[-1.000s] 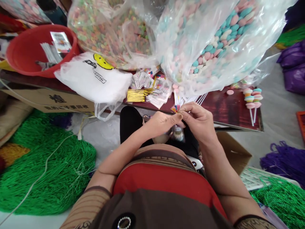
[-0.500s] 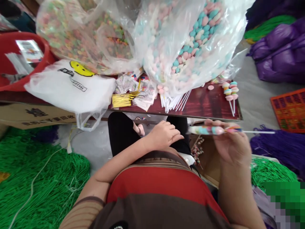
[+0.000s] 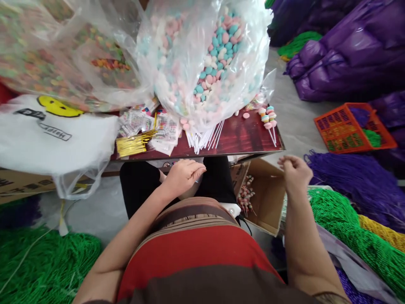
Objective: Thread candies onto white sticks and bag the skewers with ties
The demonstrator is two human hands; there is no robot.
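Observation:
My left hand [image 3: 186, 175] rests above my lap, fingers curled together, with a small bluish bit of something showing beneath them that is too hidden to name. Off to the right, my right hand [image 3: 296, 172] is raised beside the open cardboard box [image 3: 267, 198]; its fingers are curled in and no candy shows in them. Several candy skewers [image 3: 246, 196] lie inside that box. On the table [image 3: 243, 141], two candy skewers [image 3: 268, 118] on white sticks lie at the right corner, near a loose pink candy [image 3: 246, 115]. White sticks [image 3: 204, 137] lie at the front edge.
Big clear bags of pastel candies [image 3: 218, 55] and fruit-coloured candies [image 3: 104, 63] stand behind. Yellow twist ties [image 3: 134, 144] and printed wrappers [image 3: 164, 131] lie left of the sticks, beside a white bag [image 3: 60, 139]. An orange crate [image 3: 335, 126] and green cords [image 3: 335, 207] are right.
The wrapped candy skewer that my right hand held is gone from it, and the fingers have closed up. The view has swung right, showing more of the cardboard box.

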